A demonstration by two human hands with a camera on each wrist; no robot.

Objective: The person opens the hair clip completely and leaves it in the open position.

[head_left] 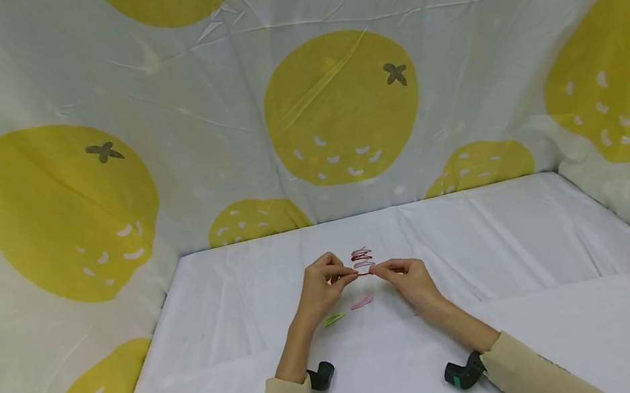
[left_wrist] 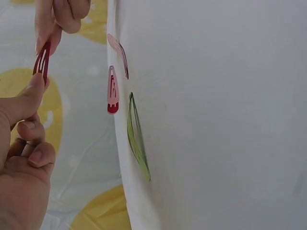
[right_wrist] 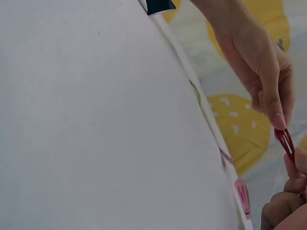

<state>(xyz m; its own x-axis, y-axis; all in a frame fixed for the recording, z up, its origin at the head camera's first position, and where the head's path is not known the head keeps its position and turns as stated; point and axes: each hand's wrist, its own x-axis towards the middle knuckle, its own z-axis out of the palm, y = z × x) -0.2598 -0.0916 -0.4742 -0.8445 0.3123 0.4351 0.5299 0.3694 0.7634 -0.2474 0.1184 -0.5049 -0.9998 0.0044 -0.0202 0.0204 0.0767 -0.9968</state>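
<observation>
A dark red snap hair clip (left_wrist: pixel 42 62) is held between the two hands above the white table. My left hand (head_left: pixel 318 289) pinches one end between thumb and fingers, and my right hand (head_left: pixel 415 282) pinches the other end. Just beyond the hands, several pink and red hair clips (head_left: pixel 362 257) lie in a column. Nearer than the hands are a pink hair clip (head_left: pixel 362 301) and, to its left, a green hair clip (head_left: pixel 334 319). Seen from the left wrist, the green clip (left_wrist: pixel 135 143) has its two layers spread apart. Fingertips cover both ends of the red clip.
The table (head_left: pixel 532 340) wears a white cloth with creases. Behind it hangs a pale curtain (head_left: pixel 454 67) printed with yellow lemons. A black device (head_left: pixel 322 377) sits at the left wrist, another black device (head_left: pixel 463 372) at the right.
</observation>
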